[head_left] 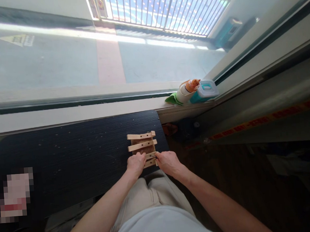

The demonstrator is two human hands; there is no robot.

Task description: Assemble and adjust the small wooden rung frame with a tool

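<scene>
A small wooden piece with several pale slats [142, 145] across a brown board [139, 150] lies near the right end of the black table [80, 153]. Dark dots, like screw heads or holes, show along the slats. My left hand [135, 164] is closed on the left end of a near slat. From the other side, my right hand [170, 162] pinches a thin dark tool [153, 157], whose tip points at a dot on that slat. Its exact kind is too small to tell, and my fingers cover much of it.
A blurred-out pale item [16, 196] lies at the table's left end. On the window sill [64, 115] stand a cream bottle with an orange top [184, 92], a green cloth-like thing [173, 99] and a teal-and-clear box [206, 91]. The table's right edge drops to dark floor.
</scene>
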